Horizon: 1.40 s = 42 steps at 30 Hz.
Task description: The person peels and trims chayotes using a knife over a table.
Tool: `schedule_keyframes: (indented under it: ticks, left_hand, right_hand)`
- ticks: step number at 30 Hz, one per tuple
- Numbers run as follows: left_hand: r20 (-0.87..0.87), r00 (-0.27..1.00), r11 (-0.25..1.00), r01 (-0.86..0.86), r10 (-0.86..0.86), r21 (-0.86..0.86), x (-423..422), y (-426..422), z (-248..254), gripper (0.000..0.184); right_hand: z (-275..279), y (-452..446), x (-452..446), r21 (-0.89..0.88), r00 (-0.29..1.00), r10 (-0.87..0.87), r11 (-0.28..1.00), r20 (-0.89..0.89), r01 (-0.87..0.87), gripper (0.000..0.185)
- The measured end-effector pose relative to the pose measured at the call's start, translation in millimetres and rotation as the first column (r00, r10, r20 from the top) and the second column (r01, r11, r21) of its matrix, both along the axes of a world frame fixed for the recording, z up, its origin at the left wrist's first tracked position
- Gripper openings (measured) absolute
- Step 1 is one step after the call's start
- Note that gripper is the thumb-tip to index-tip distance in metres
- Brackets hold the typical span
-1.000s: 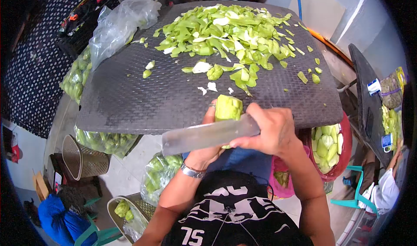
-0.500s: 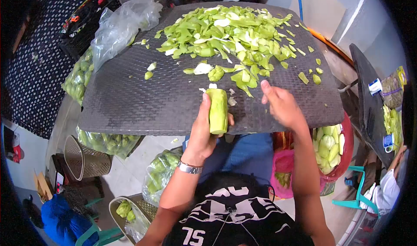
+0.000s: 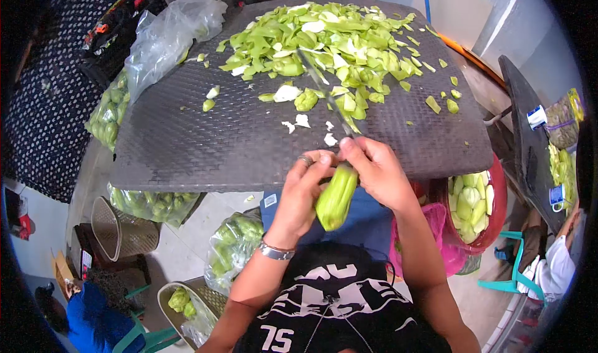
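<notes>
My left hand [image 3: 303,194], with a ring and a metal watch, is closed around a pale green chayote [image 3: 337,205] just off the table's near edge. The chayote tilts, its rounded end pointing down toward my lap. In my right hand [image 3: 381,173] is a knife, its long blade [image 3: 328,95] pointing away over the table; the fingers hide its handle. The right fingertips meet the chayote's upper end. Past the hands, a wide heap of green peelings [image 3: 317,41] covers the far part of the dark woven table [image 3: 205,144]. Small white scraps [image 3: 302,121] lie nearer.
Right of my legs stand a red tub [image 3: 496,213] of peeled chayotes and a pink bag [image 3: 430,241]. Bags of chayotes [image 3: 233,247] and woven baskets [image 3: 128,234] are on the left. A person in blue [image 3: 103,322] is at lower left; another person's white sleeve [image 3: 559,272] shows at right.
My right hand has moved left to the chayote, and the knife blade now shows. The chayote has gone from upright over the table edge to tilted, slightly lower and further right.
</notes>
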<state>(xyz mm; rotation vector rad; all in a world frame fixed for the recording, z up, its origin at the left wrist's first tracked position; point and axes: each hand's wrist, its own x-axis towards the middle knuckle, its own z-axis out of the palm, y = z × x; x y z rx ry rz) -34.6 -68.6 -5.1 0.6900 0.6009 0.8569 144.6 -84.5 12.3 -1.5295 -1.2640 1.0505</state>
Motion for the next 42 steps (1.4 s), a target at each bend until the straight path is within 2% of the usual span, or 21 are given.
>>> schedule_keyframes:
  ticks: [2, 3, 4, 5, 6, 7, 8, 9, 10, 12, 14, 16, 19, 20, 23, 27, 35, 38, 39, 40, 42]
  left_hand:
    - [-0.027, 0.985, 0.983, -0.174, 0.172, -0.054, 21.4, -18.3, -7.4, 0.032]
    - [-0.067, 0.929, 0.931, -0.359, 0.363, 0.069, 43.7, -33.8, -25.0, 0.032]
    - [-0.097, 0.842, 0.841, -0.508, 0.53, 0.186, 59.6, -51.5, -49.7, 0.032]
    - [-0.008, 0.827, 0.807, -0.547, 0.562, 0.225, 65.6, -58.5, -63.2, 0.032]
    - [-0.11, 0.885, 0.841, -0.382, 0.452, 0.383, 58.0, -68.6, -63.6, 0.033]
    - [-0.19, 0.906, 0.807, -0.221, 0.377, 0.547, 44.3, -67.0, -65.4, 0.035]
    - [-0.324, 0.894, 0.756, -0.026, 0.31, 0.654, 27.3, -71.3, -68.5, 0.036]
    - [-0.524, 0.823, 0.669, 0.264, 0.219, 0.694, 17.0, -68.3, -81.5, 0.045]
    - [-0.63, 0.735, 0.513, 0.451, 0.252, 0.731, 19.5, -65.0, -97.5, 0.064]
    - [-0.675, 0.69, 0.39, 0.564, 0.262, 0.728, 31.9, -65.8, -103.6, 0.076]
    - [-0.704, 0.687, 0.209, 0.673, 0.18, 0.71, 41.2, -56.3, -104.5, 0.079]
    - [-0.71, 0.697, 0.118, 0.7, 0.103, 0.704, 49.6, -53.9, -113.5, 0.073]
    - [-0.678, 0.732, 0.28, 0.666, -0.068, 0.691, 50.8, -45.9, -122.7, 0.063]
    - [-0.682, 0.729, 0.321, 0.66, -0.057, 0.679, 49.3, -40.3, -125.4, 0.061]
    - [-0.668, 0.744, 0.452, 0.605, -0.027, 0.656, 29.0, -26.8, -120.9, 0.05]
    - [-0.678, 0.711, 0.744, 0.552, -0.186, 0.376, -0.5, -14.0, -104.4, 0.039]
    - [-0.653, 0.742, 0.884, 0.396, -0.151, 0.246, -50.6, -14.5, -124.5, 0.037]
    - [-0.379, 0.86, 0.9, 0.415, -0.341, 0.132, -71.9, -20.8, -105.5, 0.043]
    - [-0.495, 0.775, 0.792, 0.559, -0.393, 0.246, -71.8, -20.7, -85.6, 0.049]
    - [-0.492, 0.799, 0.75, 0.55, -0.345, 0.368, -63.6, -29.7, -74.8, 0.056]
    - [-0.451, 0.859, 0.738, 0.464, -0.242, 0.49, -42.1, -47.1, -51.8, 0.051]
  right_hand:
    - [5.6, 0.7, -19.8, 0.109, 0.996, -0.072, 0.992, 0.045, 0.067, 0.054]
    - [6.9, 0.0, -39.3, 0.246, 0.961, -0.248, 0.946, 0.124, 0.212, 0.047]
    - [17.1, -5.8, -54.9, 0.195, 0.948, -0.308, 0.928, -0.077, 0.317, 0.039]
    - [2.4, -16.3, -57.5, 0.287, 0.896, -0.443, 0.857, -0.012, 0.428, 0.036]
    - [-16.8, -10.3, -50.7, 0.433, 0.825, -0.562, 0.756, 0.048, 0.49, 0.033]
    - [-39.1, -14.3, -36.6, 0.362, 0.862, -0.497, 0.789, -0.1, 0.497, 0.029]
    - [-42.2, -22.8, -23.7, 0.342, 0.866, -0.488, 0.8, -0.105, 0.493, 0.026]
    - [-44.8, -30.6, -10.5, 0.322, 0.87, -0.48, 0.811, -0.111, 0.488, 0.024]
    - [-46.0, -34.9, 4.6, 0.327, 0.865, -0.478, 0.802, -0.152, 0.5, 0.023]
    - [-55.1, -52.2, 30.0, 0.347, 0.846, -0.472, 0.772, -0.248, 0.533, 0.02]
    - [-64.0, -64.5, 44.8, 0.377, 0.702, -0.546, 0.596, -0.456, 0.709, 0.021]
    - [-61.6, -74.4, 61.0, 0.341, 0.732, -0.557, 0.652, -0.391, 0.678, 0.023]
    - [-65.6, -88.9, 65.6, 0.158, 0.731, -0.596, 0.729, -0.332, 0.666, 0.028]
    - [-70.6, -91.0, 66.5, 0.076, 0.724, -0.612, 0.745, -0.319, 0.663, 0.029]
    - [-81.7, -97.4, 70.4, 0.054, 0.716, -0.636, 0.736, -0.288, 0.675, 0.033]
    - [-78.5, -99.3, 75.5, 0.037, 0.722, -0.65, 0.736, -0.238, 0.676, 0.035]
    - [-70.9, -87.2, 66.3, 0.047, 0.811, -0.539, 0.826, -0.226, 0.562, 0.037]
    - [-60.2, -91.5, 47.8, 0.08, 0.897, -0.383, 0.909, -0.222, 0.408, 0.044]
    - [-54.6, -94.5, 33.9, 0.102, 0.923, -0.309, 0.935, -0.23, 0.338, 0.048]
    - [-45.8, -96.9, 13.0, 0.088, 0.921, -0.24, 0.956, -0.309, 0.278, 0.052]
    - [-48.4, -101.0, -15.7, 0.141, 0.891, -0.03, 0.984, -0.454, 0.105, 0.061]
